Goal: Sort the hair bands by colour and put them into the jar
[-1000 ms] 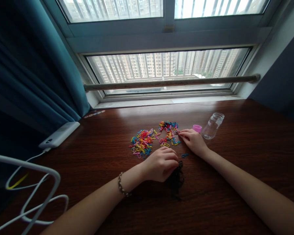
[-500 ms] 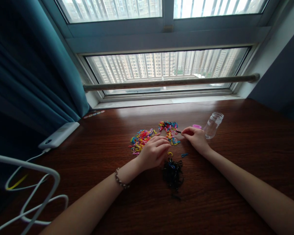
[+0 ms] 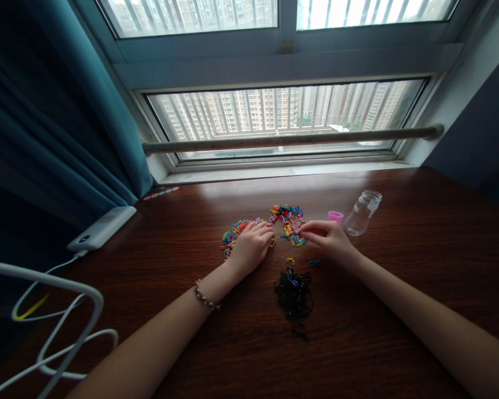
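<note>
My left hand (image 3: 251, 242) rests palm down over a pile of small coloured rubber bands (image 3: 232, 235), its fingers stretched out and slightly bent. At the right edge of a smaller group of coloured bands (image 3: 291, 229), the thumb and fingertips of my right hand (image 3: 326, 238) are pinched together. Whatever is between those fingertips is too small to make out. Nearer to me lies a heap of black rubber bands (image 3: 294, 296) with a blue one (image 3: 293, 281) on it. A yellow band (image 3: 290, 260) and a blue band (image 3: 314, 262) lie singly between the piles.
Behind my right hand stand a pink cap (image 3: 335, 216) and a clear plastic jar (image 3: 362, 213). A white power bank (image 3: 102, 228) with a white cable (image 3: 62, 267) lies at the left by the blue curtain (image 3: 108, 111). The window sill borders the wooden table's (image 3: 183, 221) far edge.
My left hand has moved left and down onto the coloured pile. My right hand has shifted slightly left to the smaller group; the dark band seen at its fingertips no longer shows.
</note>
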Available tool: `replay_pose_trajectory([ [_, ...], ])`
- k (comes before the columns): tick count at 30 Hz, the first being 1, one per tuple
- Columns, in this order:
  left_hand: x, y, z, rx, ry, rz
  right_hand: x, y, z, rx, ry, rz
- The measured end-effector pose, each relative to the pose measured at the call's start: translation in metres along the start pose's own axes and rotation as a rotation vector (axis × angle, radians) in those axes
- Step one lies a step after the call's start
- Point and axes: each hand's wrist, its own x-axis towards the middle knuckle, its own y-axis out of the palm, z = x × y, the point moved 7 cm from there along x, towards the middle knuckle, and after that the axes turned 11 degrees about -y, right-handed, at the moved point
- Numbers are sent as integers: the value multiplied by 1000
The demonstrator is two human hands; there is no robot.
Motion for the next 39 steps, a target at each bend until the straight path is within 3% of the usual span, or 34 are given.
replay_pose_trajectory([
  [2,1,-3,7,48,-64,-27,-5,25,12,17,-50,251],
  [4,2,-5,11,76,-113,-48,-10,38,16,-21,-97,402],
  [6,2,-6,14,86,-145,-65,-8,30,10,-126,-115,310],
  [9,2,-8,11,60,-127,-83,-1,-6,-7,-378,-104,-16],
  [12,0,-8,-8,-17,39,-19,2,-17,-21,-568,-119,4],
  [15,-9,-7,-37,-105,295,148,1,-14,-30,-638,-124,78],
  [17,-15,-6,-50,-145,391,237,0,-11,-32,-662,-127,93],
  [20,-16,-4,-54,-165,381,284,1,-11,-30,-644,-112,69],
  [23,-12,-1,-49,-176,332,272,4,-13,-23,-405,-28,28],
  [25,-9,0,-43,-188,287,242,5,-6,-17,-134,57,95],
  [27,-7,1,-38,-198,237,207,0,13,-8,100,139,291],
  [30,-6,2,-35,-207,210,198,-15,39,5,249,213,587],
  [32,-7,3,-36,-214,224,205,-19,44,7,259,232,639],
  [36,-7,1,-35,-238,243,176,-11,26,1,53,198,555],
  [39,-5,-2,-34,-261,236,140,-9,16,-3,-207,149,679],
])
